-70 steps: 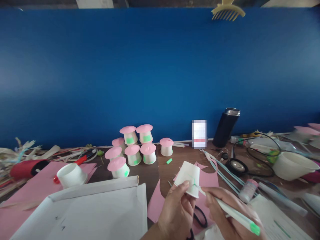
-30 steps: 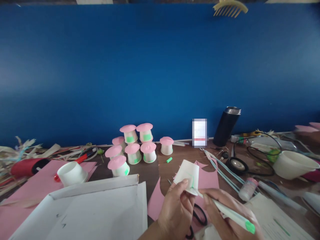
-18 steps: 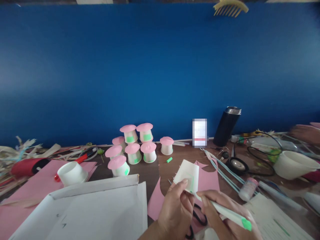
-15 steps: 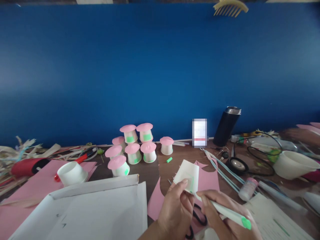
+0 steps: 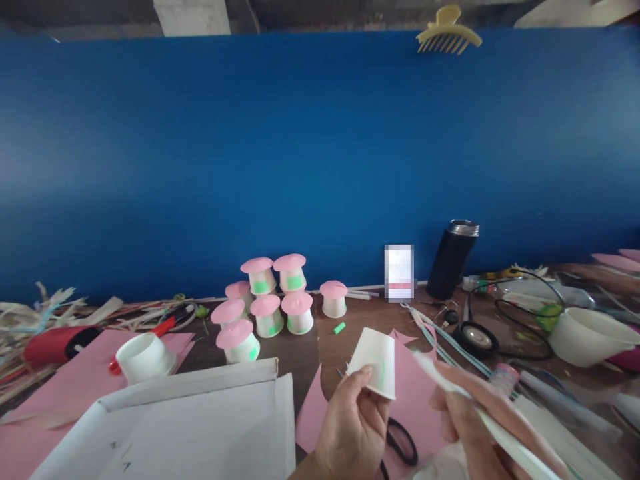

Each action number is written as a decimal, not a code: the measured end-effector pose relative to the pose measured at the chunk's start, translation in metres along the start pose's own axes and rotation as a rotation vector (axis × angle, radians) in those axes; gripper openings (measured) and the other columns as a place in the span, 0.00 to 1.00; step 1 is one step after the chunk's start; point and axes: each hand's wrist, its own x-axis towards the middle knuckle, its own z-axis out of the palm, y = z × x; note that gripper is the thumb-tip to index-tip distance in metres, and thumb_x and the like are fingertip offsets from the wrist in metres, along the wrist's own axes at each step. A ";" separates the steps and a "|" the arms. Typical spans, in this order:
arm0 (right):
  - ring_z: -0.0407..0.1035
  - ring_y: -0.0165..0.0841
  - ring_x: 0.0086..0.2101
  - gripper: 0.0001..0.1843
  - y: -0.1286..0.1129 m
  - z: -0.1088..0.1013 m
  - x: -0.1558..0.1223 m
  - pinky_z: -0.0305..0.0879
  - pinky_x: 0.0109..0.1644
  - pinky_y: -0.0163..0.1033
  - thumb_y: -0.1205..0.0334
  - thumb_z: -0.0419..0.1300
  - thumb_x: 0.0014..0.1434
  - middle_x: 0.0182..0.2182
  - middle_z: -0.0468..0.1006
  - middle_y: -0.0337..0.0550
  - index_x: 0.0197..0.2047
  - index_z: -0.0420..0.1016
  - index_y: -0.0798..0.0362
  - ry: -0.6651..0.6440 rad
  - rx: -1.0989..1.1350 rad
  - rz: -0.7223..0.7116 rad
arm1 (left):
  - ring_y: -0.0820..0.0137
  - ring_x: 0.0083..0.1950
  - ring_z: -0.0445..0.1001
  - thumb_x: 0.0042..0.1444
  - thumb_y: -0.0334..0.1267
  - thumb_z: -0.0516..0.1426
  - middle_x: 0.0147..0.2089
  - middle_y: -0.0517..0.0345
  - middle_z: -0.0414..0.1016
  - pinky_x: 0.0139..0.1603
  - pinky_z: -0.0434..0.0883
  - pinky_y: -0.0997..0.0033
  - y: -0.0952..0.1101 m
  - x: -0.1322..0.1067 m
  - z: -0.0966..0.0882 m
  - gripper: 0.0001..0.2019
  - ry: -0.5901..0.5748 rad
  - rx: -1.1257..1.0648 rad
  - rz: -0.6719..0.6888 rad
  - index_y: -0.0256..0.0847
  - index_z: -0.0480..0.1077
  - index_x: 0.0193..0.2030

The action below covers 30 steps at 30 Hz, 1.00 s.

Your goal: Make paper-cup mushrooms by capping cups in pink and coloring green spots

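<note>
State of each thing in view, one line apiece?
left hand, gripping the held cup
held cup, tilted, marked green
right hand, holding the marker
marker, apart from held cup
green cap, lying loose
black bottle, lid off
pink-topped cups, two stacked atop others
scissors, open or shut unclear

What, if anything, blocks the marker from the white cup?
Nothing visible: the marker in the right hand is apart from the white cup in the left hand; pink paper shows behind the gap.

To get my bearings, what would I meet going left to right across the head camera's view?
Red cylinder, plain white cup, pink-topped cup cluster, lone pink-topped cup, tilted cup in left hand, marker in right hand, white tub.
</note>
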 end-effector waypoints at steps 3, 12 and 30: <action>0.73 0.28 0.28 0.16 0.011 0.004 0.003 0.71 0.30 0.29 0.55 0.57 0.59 0.36 0.78 0.41 0.50 0.72 0.47 0.060 0.026 0.099 | 0.67 0.41 0.78 0.50 0.27 0.60 0.38 0.51 0.79 0.42 0.74 0.70 0.001 0.001 -0.001 0.07 -0.047 -0.040 -0.020 0.37 0.70 0.36; 0.70 0.36 0.51 0.25 0.036 0.025 0.012 0.71 0.50 0.40 0.47 0.57 0.59 0.55 0.72 0.42 0.57 0.63 0.44 -0.105 0.751 0.752 | 0.66 0.33 0.79 0.51 0.26 0.55 0.28 0.52 0.79 0.36 0.74 0.69 0.007 -0.009 0.009 0.06 -0.075 -0.087 -0.116 0.35 0.71 0.27; 0.76 0.38 0.36 0.29 0.034 0.034 0.013 0.72 0.39 0.43 0.42 0.52 0.60 0.38 0.80 0.47 0.59 0.66 0.51 -0.192 1.055 0.862 | 0.56 0.45 0.77 0.44 0.31 0.61 0.32 0.47 0.80 0.45 0.72 0.60 -0.025 0.010 -0.027 0.02 -0.223 0.125 -0.272 0.36 0.73 0.28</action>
